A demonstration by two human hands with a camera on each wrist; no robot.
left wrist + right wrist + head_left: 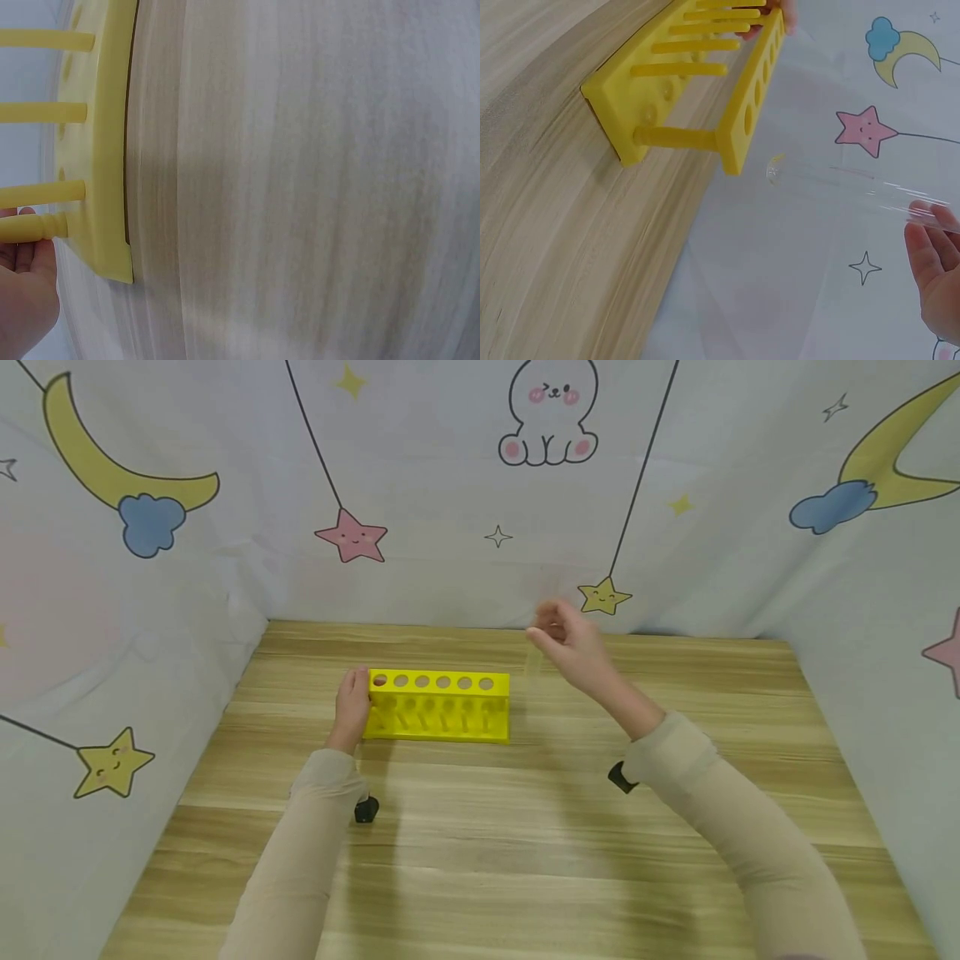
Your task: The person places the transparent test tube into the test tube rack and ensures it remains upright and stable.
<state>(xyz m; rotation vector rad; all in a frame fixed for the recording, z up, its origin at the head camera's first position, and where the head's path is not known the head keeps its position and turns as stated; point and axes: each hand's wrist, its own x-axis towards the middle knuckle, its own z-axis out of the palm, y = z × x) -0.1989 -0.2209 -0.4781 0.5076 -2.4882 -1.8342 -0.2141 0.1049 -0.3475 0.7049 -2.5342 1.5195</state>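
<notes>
A yellow test tube rack (438, 737) stands on the table, with a row of round holes along its top and upright pegs on its base. My left hand (350, 706) grips its left end, by the end post in the left wrist view. Right of the rack and higher, my right hand (572, 647) pinches a clear test tube (840, 187) near its upper end. The tube's rounded bottom hangs down, apart from the rack. In the head view the tube is faint and blurred. No tube shows in the rack's holes.
The wood-grain table (487, 860) reaches back to a white cloth wall (435, 468) printed with stars, moons and an animal. Similar cloth hangs along the left and right sides. A dark wrist device (366, 810) sits under the left cuff, another (622, 777) under the right.
</notes>
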